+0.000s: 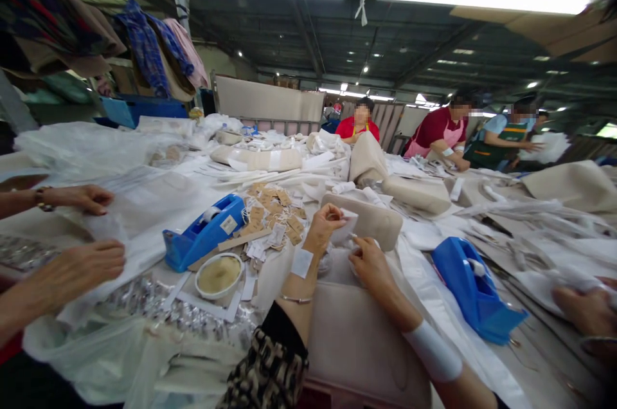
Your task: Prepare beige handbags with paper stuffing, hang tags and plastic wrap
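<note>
My left hand (324, 229) pinches a small white slip (351, 221) between thumb and fingertips. Close beside it, my right hand (373, 262) has its fingers closed together, with a tiny white bit showing at the tips; what it holds is too small to name. Both hands are above a beige padded bag (361, 332) that lies in front of me. Behind them stands a beige panel (380, 224), perhaps part of the same bag. Left of my left hand is a pile of brown and white hang tags (277, 216) with strings.
Blue tape dispensers (205, 232) (475, 290) stand on both sides. A white bowl (219, 275) of tan stuff is at the left. Another person's hands (72, 267) handle clear plastic there; a further hand (583, 306) is at the right. Several people work behind the heaped table.
</note>
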Action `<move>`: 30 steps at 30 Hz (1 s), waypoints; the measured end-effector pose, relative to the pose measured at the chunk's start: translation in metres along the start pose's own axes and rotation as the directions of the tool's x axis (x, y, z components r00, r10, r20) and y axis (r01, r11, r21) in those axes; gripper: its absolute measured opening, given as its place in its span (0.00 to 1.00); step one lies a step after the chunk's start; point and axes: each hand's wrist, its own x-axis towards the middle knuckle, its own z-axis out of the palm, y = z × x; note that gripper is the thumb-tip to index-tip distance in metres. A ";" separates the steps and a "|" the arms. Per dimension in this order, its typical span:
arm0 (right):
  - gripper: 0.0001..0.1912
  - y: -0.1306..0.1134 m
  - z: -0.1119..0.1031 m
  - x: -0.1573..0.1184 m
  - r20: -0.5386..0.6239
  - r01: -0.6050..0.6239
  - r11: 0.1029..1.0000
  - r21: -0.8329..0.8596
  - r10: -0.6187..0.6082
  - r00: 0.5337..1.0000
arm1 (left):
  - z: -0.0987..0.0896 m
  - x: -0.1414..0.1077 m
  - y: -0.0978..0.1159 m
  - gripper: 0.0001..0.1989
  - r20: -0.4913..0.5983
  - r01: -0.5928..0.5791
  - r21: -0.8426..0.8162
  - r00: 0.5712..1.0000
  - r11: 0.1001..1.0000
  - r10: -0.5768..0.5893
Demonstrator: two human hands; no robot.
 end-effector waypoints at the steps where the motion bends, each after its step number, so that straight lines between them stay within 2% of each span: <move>1: 0.15 0.000 0.002 0.003 -0.008 -0.029 0.999 0.022 0.029 1.000 | 0.002 -0.001 0.004 0.17 0.036 -0.021 -0.041 0.999 0.999 0.022; 3: 0.16 0.001 0.005 0.009 -0.032 -0.086 0.994 0.068 0.088 0.996 | 0.006 -0.005 0.012 0.15 0.159 -0.042 -0.138 0.985 0.989 0.064; 6: 0.21 -0.002 0.005 0.014 -0.055 -0.135 0.962 0.237 0.153 0.987 | 0.012 -0.012 0.021 0.14 0.402 0.027 -0.203 0.914 0.979 0.058; 8: 0.19 -0.007 0.000 0.014 -0.045 -0.124 0.910 0.396 0.154 0.987 | 0.013 -0.015 0.023 0.13 0.488 0.089 -0.178 0.873 0.980 0.009; 9: 0.17 -0.010 -0.004 0.012 -0.043 -0.107 0.892 0.439 0.139 0.989 | 0.013 -0.016 0.024 0.13 0.496 0.100 -0.180 0.868 0.979 0.003; 12: 0.14 -0.020 -0.019 0.000 -0.072 -0.035 0.903 0.429 0.072 0.995 | 0.011 -0.013 0.025 0.09 0.392 0.012 -0.164 0.918 0.986 0.054; 13: 0.13 -0.023 -0.023 -0.006 -0.080 -0.011 0.917 0.398 0.047 0.996 | 0.010 -0.011 0.025 0.07 0.338 -0.038 -0.045 0.940 0.998 0.051; 14: 0.12 -0.026 -0.027 -0.014 -0.081 0.010 0.931 0.364 0.021 0.997 | 0.008 -0.010 0.025 0.05 0.287 -0.069 0.145 0.958 0.987 0.025; 15: 0.12 -0.028 -0.030 -0.022 -0.081 0.032 0.946 0.324 -0.006 0.997 | 0.007 -0.009 0.025 0.05 0.237 -0.073 0.362 0.971 0.929 -0.016; 16: 0.12 -0.030 -0.033 -0.031 -0.084 0.061 0.960 0.273 -0.039 0.996 | 0.005 -0.009 0.024 0.06 0.185 -0.056 0.557 0.981 0.829 -0.059; 18: 0.12 -0.033 -0.035 -0.048 -0.096 0.175 0.974 0.146 -0.162 0.982 | 0.004 -0.014 0.024 0.08 0.097 -0.006 0.784 0.989 0.621 -0.112; 21: 0.15 -0.035 -0.036 -0.068 -0.021 0.410 0.912 0.005 -0.410 0.912 | 0.006 -0.030 0.025 0.10 0.052 0.012 0.866 0.992 0.500 -0.114; 23: 0.15 -0.035 -0.034 -0.076 0.054 0.492 0.870 -0.040 -0.489 0.870 | 0.009 -0.040 0.029 0.12 0.069 -0.023 0.897 0.994 0.441 -0.090; 25: 0.14 -0.031 -0.031 -0.079 0.068 0.522 0.847 -0.096 -0.518 0.853 | 0.012 -0.045 0.036 0.16 0.117 -0.102 0.905 0.993 0.413 -0.012; 28: 0.15 -0.021 -0.021 -0.078 0.061 0.543 0.823 -0.169 -0.541 0.839 | 0.015 -0.046 0.053 0.18 0.186 -0.242 0.825 0.969 0.510 0.160; 30: 0.16 -0.015 -0.016 -0.076 0.064 0.544 0.819 -0.185 -0.542 0.838 | 0.016 -0.054 0.065 0.19 0.196 -0.287 0.777 0.956 0.560 0.219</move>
